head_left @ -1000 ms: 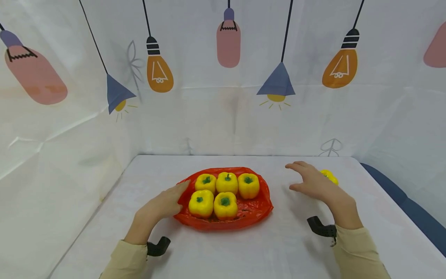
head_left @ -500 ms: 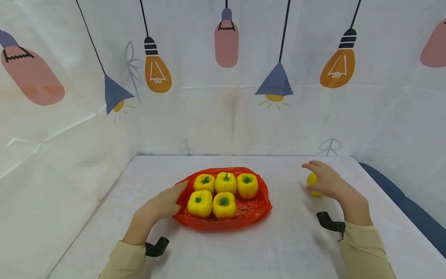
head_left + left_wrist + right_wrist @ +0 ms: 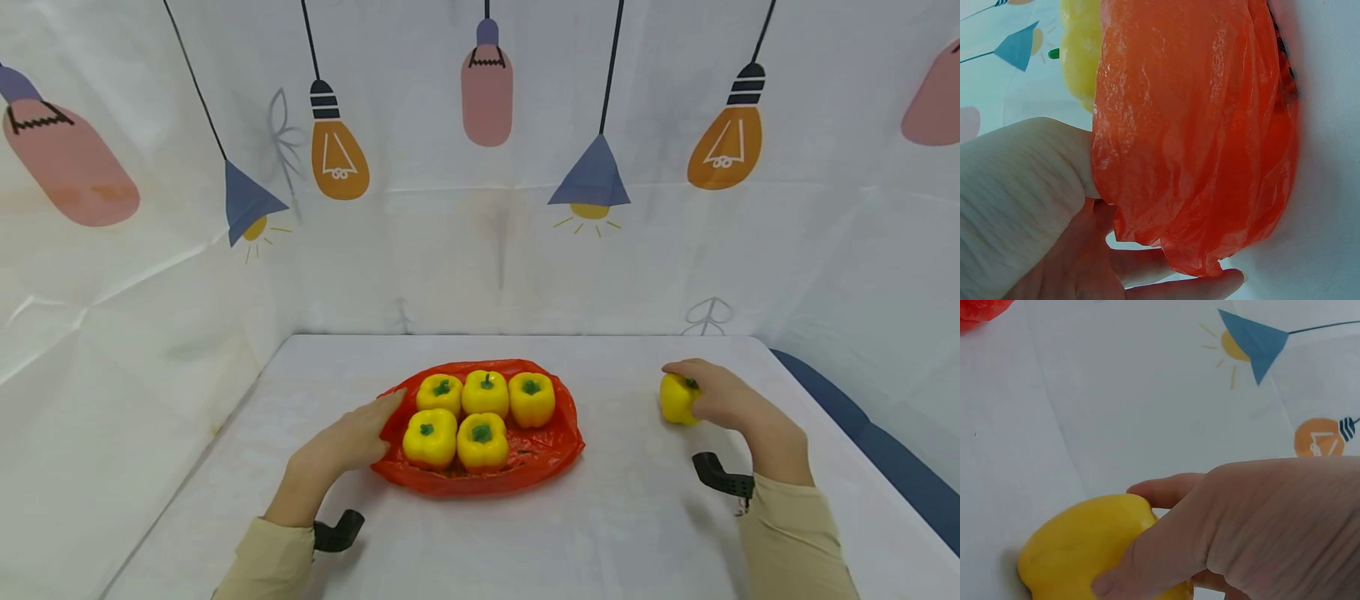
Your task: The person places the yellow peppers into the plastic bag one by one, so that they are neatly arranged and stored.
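On the white table lies a red plastic bag (image 3: 551, 458), spread open like a shallow bowl, with several yellow bell peppers (image 3: 483, 446) inside, green stems up. My left hand (image 3: 356, 437) holds the bag's left rim. In the left wrist view, the thumb goes behind the rim of the red bag (image 3: 1197, 125) and the fingers (image 3: 1185, 289) lie under its end. Farther right, my right hand (image 3: 727, 404) grips a single yellow bell pepper (image 3: 677, 400). The right wrist view has the thumb against the near side of this pepper (image 3: 1085, 537); other fingers are partly hidden behind it.
A white cloth wall (image 3: 450, 267) with printed lamps stands behind the table (image 3: 615, 517) and along its sides. Something dark blue, perhaps a chair (image 3: 862, 425), is beyond the right edge. Each wrist wears a black camera mount (image 3: 720, 475).
My right hand has moved right to the lone pepper and taken hold of it. That pepper now sits slightly left of where it first showed behind the hand. My left hand stays at the bag.
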Demonstrator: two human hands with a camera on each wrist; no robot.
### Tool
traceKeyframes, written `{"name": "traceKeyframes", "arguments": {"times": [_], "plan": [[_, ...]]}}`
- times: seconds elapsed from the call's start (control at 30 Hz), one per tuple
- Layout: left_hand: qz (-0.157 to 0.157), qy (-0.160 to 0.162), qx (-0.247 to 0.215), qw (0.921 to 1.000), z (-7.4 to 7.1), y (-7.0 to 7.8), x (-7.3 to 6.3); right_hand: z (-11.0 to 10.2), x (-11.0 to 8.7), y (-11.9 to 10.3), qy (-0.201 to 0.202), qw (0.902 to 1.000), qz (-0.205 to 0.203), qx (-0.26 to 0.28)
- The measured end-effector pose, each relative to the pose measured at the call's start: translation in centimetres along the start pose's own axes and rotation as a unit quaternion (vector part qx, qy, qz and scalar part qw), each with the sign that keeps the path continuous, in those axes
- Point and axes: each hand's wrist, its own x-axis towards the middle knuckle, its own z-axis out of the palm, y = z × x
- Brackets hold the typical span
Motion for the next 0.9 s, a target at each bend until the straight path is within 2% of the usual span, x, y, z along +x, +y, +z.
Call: {"name": "traceKeyframes", "arguments": {"times": [0.27,0.5,0.9], "plan": [[0.001,0.0,-0.004,1.0,0.1,0.0,-0.1,0.0,0.3,0.2,0.006,0.9999,0.008,-0.007],[0.0,0.003,-0.008,1.0,0.1,0.1,-0.1,0.1,0.5,-0.3,0.013,0.9999,-0.002,-0.006],[-0.002,0.002,-0.004,1.0,0.0,0.0,-0.1,0.1,0.8,-3.5,0.02,0.9992,-0.034,0.004]]}}
